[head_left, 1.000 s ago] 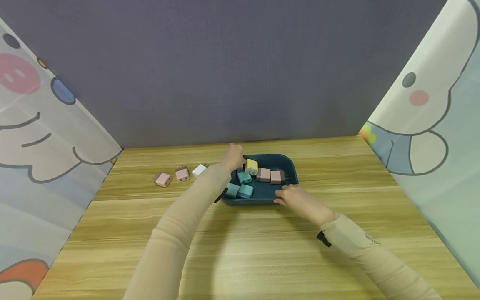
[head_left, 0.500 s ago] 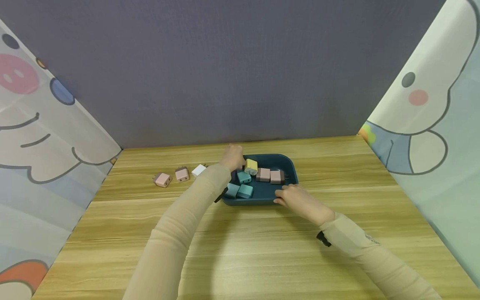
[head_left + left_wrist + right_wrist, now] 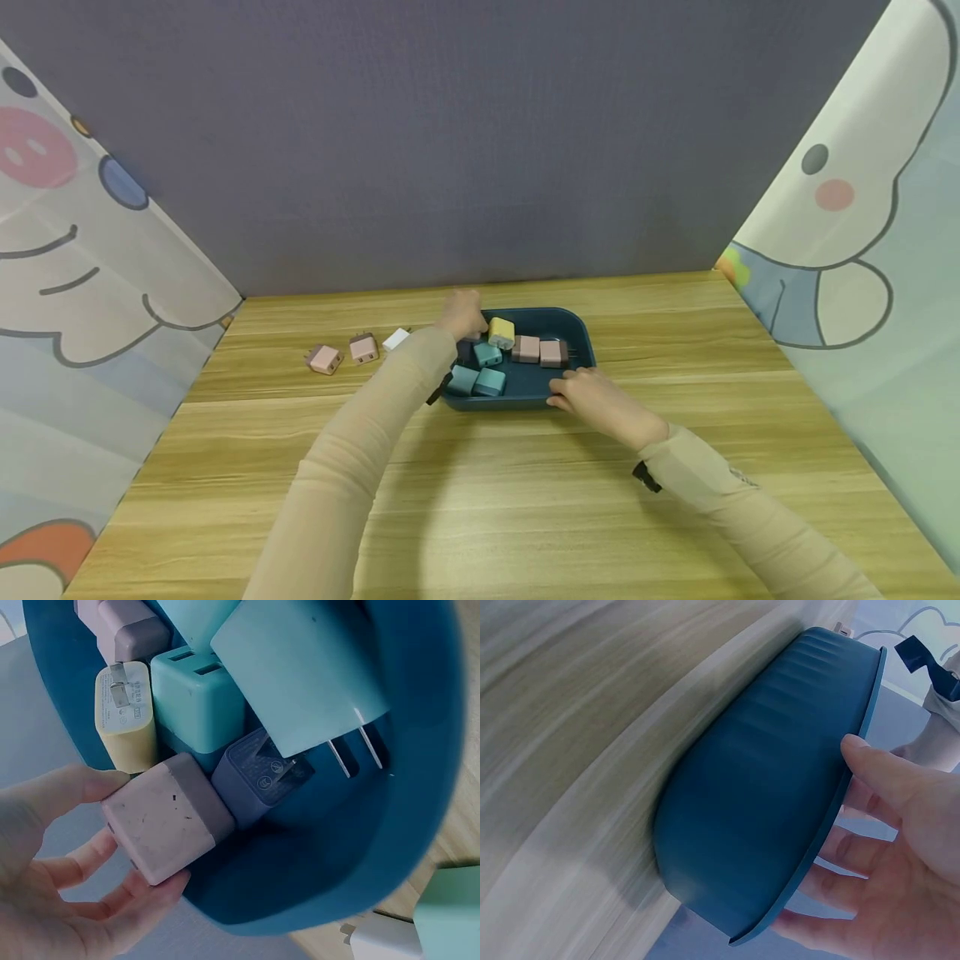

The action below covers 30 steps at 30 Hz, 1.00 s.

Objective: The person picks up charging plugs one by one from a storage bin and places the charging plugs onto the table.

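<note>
My left hand is over the left end of a dark blue plastic basket. In the left wrist view its thumb and fingers pinch a pink USB wall charger inside the rim. Beside that charger are a dark navy charger, a yellow charger and several teal chargers. Two more pink chargers lie in the basket's right half. My right hand grips the near right rim, thumb on the outer wall and fingers inside, as the right wrist view shows.
On the wooden table, left of the basket, lie two pink chargers and a white charger. A green charger shows outside the basket in the left wrist view. A grey wall stands behind the table.
My left hand has shifted slightly left at the basket's left end. The right hand keeps its hold on the rim, and the basket looks unmoved.
</note>
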Tool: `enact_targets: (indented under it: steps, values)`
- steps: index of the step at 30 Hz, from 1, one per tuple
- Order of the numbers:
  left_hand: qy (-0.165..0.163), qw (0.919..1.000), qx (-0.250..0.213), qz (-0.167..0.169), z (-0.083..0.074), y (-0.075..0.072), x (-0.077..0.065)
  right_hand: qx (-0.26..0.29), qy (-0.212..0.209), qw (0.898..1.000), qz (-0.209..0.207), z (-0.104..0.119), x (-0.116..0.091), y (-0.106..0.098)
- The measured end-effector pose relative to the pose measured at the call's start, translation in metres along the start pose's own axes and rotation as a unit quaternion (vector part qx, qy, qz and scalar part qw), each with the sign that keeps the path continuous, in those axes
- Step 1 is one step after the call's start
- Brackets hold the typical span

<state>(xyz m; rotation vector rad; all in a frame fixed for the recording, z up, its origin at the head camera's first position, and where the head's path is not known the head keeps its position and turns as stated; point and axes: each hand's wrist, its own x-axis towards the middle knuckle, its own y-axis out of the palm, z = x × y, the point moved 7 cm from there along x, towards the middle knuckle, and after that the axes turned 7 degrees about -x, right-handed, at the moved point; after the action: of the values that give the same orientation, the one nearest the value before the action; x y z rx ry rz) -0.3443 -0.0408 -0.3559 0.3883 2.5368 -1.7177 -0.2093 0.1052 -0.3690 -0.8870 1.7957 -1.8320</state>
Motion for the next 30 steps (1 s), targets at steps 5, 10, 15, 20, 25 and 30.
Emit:
enact_targets:
  steps: [5, 10, 15, 20, 25, 30]
  values:
    - [-0.01, 0.9999, 0.002, 0.006, 0.0007, -0.0017, -0.0014, 0.0, 0.0, 1.0, 0.002, -0.0004, 0.0, 0.0004]
    - [-0.018, 0.9997, -0.007, 0.015, 0.0008, -0.0019, -0.0026, -0.002, -0.001, 1.0, 0.001, -0.0003, 0.0003, 0.0003]
    - [-0.025, 0.9993, -0.016, 0.024, 0.0031, -0.001, -0.0036, -0.002, 0.0, 1.0, 0.005, 0.0, 0.0004, 0.0002]
    - [-0.01, 0.9996, -0.01, 0.023, 0.0052, -0.0016, -0.0048, -0.001, -0.001, 1.0, 0.004, 0.0002, 0.0005, 0.0]
    - [0.004, 0.9997, -0.013, 0.021, 0.0073, -0.003, -0.0058, 0.005, 0.002, 1.0, 0.006, -0.0003, 0.0005, 0.0003]
    - [0.007, 0.9996, -0.013, 0.026, 0.0084, -0.0054, -0.0075, 0.004, 0.004, 1.0, 0.008, -0.0008, 0.0005, 0.0011]
